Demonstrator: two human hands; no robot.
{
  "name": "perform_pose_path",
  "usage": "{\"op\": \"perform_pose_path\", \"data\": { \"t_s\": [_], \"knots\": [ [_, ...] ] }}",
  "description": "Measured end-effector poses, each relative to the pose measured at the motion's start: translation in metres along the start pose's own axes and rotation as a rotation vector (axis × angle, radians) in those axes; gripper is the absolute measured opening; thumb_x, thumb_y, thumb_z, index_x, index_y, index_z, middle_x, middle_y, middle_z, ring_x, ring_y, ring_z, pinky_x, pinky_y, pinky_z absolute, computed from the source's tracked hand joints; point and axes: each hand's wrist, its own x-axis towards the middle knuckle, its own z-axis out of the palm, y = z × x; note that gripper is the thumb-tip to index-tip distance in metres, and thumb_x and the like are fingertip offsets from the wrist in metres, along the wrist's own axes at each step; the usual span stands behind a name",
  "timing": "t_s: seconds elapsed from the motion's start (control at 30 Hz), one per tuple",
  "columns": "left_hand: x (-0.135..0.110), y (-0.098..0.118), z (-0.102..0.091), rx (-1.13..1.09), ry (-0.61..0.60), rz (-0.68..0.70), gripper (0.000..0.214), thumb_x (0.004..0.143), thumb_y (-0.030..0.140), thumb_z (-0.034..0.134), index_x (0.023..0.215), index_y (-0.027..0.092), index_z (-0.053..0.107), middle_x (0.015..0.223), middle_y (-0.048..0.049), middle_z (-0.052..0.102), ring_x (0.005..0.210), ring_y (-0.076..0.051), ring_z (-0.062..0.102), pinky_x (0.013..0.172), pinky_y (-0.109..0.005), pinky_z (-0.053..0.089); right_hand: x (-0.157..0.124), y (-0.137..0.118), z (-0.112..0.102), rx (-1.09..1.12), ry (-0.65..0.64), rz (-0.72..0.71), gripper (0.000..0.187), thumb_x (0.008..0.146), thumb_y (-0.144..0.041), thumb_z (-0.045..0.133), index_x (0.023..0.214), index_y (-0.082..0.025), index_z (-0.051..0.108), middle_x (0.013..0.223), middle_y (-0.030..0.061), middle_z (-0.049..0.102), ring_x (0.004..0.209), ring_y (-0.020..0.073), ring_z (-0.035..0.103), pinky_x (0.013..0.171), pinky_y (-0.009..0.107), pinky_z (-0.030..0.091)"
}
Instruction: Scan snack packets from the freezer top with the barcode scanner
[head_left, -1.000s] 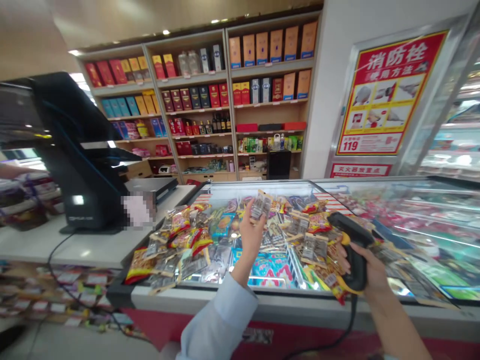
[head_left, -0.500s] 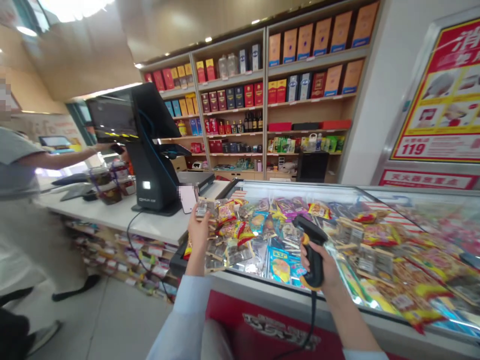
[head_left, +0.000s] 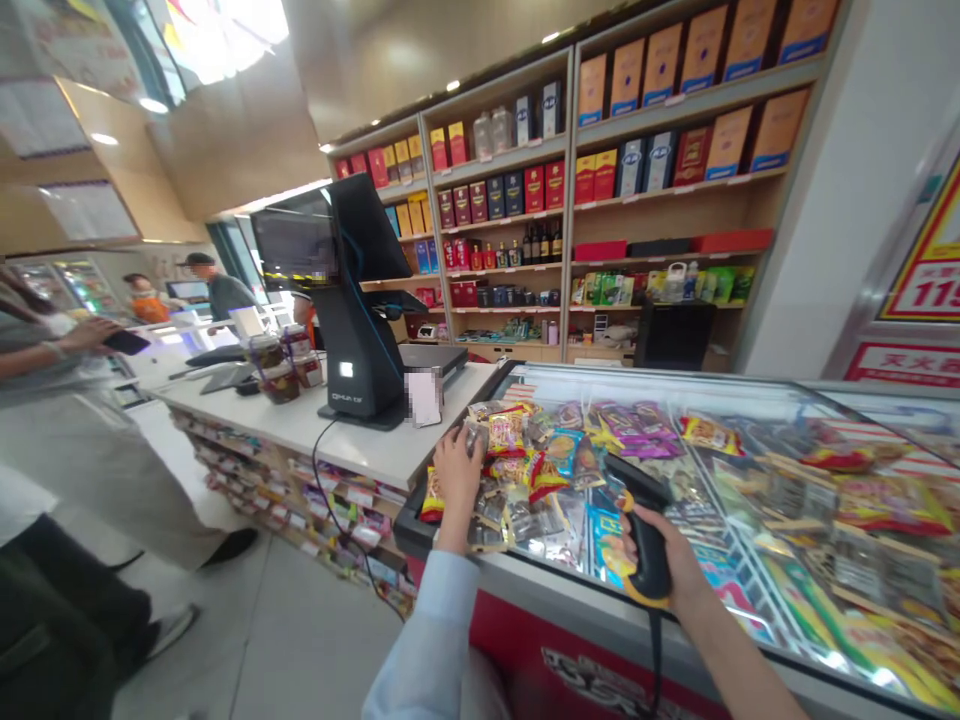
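1. The left hand (head_left: 457, 480), at 6 o'clock in a light blue sleeve (head_left: 424, 640), rests on a heap of snack packets (head_left: 517, 490). Its fingers curl down, pressed together and touching the packets at the freezer's near left corner. I cannot tell whether they pinch one.
2. The right hand (head_left: 673, 555), at 4 o'clock, wraps its fingers around the grip of a black and yellow barcode scanner (head_left: 643, 530). The scanner stands tilted, its head pointing toward 12 o'clock, just above the glass.
3. A black coiled cord (head_left: 656, 660) drops from the scanner's base toward 6 o'clock.
4. The snack packets lie in a loose spread on the glass-topped chest freezer (head_left: 555, 600), which runs from 6 o'clock round to 3 o'clock.
5. A white counter (head_left: 390, 445) sits at 8 o'clock, just beside the freezer. A black checkout terminal (head_left: 352, 340) stands on it at 9 o'clock.
6. Wooden shelves (head_left: 675, 200) of boxed liquor fill 12 to 2 o'clock.
7. At 9 o'clock, well apart, a co-worker (head_left: 52, 400) holds a phone (head_left: 126, 342).
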Motion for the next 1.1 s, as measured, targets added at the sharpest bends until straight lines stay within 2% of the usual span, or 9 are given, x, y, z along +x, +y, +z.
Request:
{"op": "perform_pose_path", "data": {
  "t_s": [0.13,0.4,0.57,0.7,0.87,1.1],
  "knots": [
    [-0.01,0.005,0.008,0.004,0.066,0.029,0.043,0.09,0.034,0.047,0.128,0.017,0.057,0.129,-0.0135,0.059,0.118,-0.026,0.052,0.103,-0.041,0.04,-0.002,-0.002,-0.001,0.042,0.058,0.098,0.026,0.069,-0.037,0.072,0.063,-0.018,0.056,0.045,-0.0013,0.051,0.038,0.0091,0.046,0.037,0.018,0.039],
    [-0.017,-0.004,0.02,-0.006,0.166,-0.009,0.046,0.092,0.035,0.042,0.129,0.01,0.053,0.124,-0.0161,0.061,0.115,-0.026,0.055,0.101,-0.038,0.041,-0.001,-0.006,0.0,0.078,0.081,0.106,0.023,0.068,-0.035,0.072,0.062,-0.018,0.057,0.045,-0.0014,0.049,0.038,0.0092,0.046,0.035,0.018,0.04],
    [-0.017,-0.002,0.018,0.014,0.145,-0.037,0.045,0.093,0.033,0.039,0.128,0.01,0.053,0.12,-0.0161,0.062,0.111,-0.027,0.057,0.096,-0.038,0.044,-0.002,-0.007,0.001,0.07,0.108,0.03,0.018,0.068,-0.031,0.071,0.067,-0.02,0.058,0.051,-0.0009,0.054,0.038,0.0103,0.046,0.033,0.02,0.041],
    [-0.016,0.001,0.017,0.045,0.106,-0.036,0.044,0.093,0.032,0.038,0.128,0.011,0.053,0.117,-0.0153,0.064,0.107,-0.027,0.059,0.093,-0.038,0.045,-0.002,-0.007,0.001,0.094,0.111,0.056,0.017,0.068,-0.031,0.071,0.067,-0.019,0.059,0.05,-0.0008,0.053,0.038,0.0101,0.046,0.033,0.02,0.041],
    [-0.016,0.001,0.016,0.007,0.107,-0.05,0.044,0.092,0.032,0.04,0.13,0.012,0.051,0.121,-0.0148,0.062,0.111,-0.026,0.058,0.096,-0.038,0.044,-0.001,-0.006,-0.001,0.067,0.08,0.094,0.022,0.07,-0.035,0.07,0.064,-0.019,0.056,0.045,-0.0016,0.049,0.037,0.0106,0.046,0.035,0.02,0.041],
    [-0.009,0.003,0.002,-0.06,0.096,-0.099,0.046,0.091,0.033,0.043,0.131,0.013,0.048,0.128,-0.0154,0.058,0.12,-0.027,0.054,0.1,-0.038,0.043,-0.001,-0.006,-0.001,0.051,0.06,-0.003,0.02,0.068,-0.03,0.072,0.068,-0.02,0.055,0.048,-0.0028,0.051,0.037,0.0106,0.047,0.032,0.02,0.04]
  ]
}}
